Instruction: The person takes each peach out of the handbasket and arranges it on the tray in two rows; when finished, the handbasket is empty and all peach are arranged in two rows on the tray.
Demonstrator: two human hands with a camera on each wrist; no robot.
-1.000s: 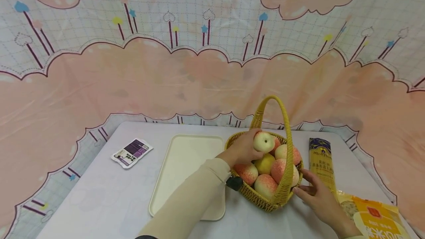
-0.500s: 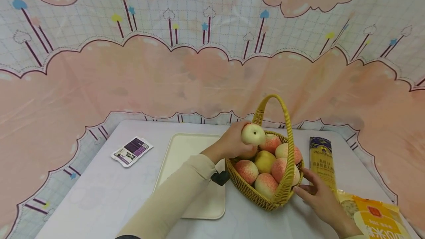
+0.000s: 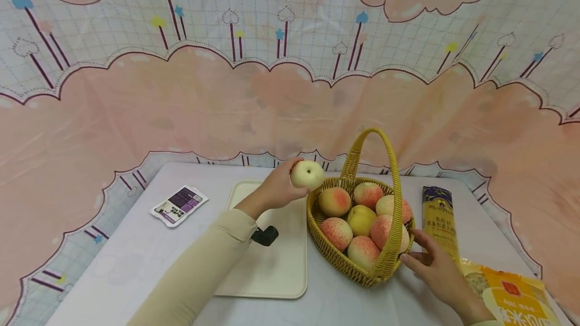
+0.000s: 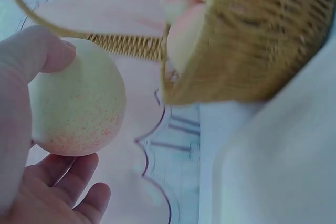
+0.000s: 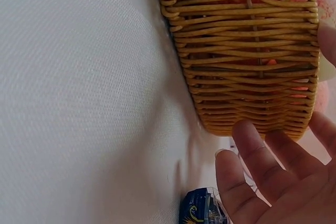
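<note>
In the head view my left hand holds a pale peach above the far end of a cream tray, just left of a yellow wicker basket. The left wrist view shows thumb and fingers on opposite sides of the peach, which has pink speckles. Several more peaches and a yellow fruit lie inside the basket. My right hand is at the basket's right side. In the right wrist view its loosely bent fingers rest against the woven wall.
A white and purple packet lies at the table's left. Right of the basket are a spaghetti packet and a yellow-orange bag. The basket's tall handle arches over the fruit. A patterned cloth hangs behind the table.
My left hand has lifted the peach out of the basket and carried it left over the tray. A reddish-orange peach it hid now shows in the basket. The right hand has stayed put.
</note>
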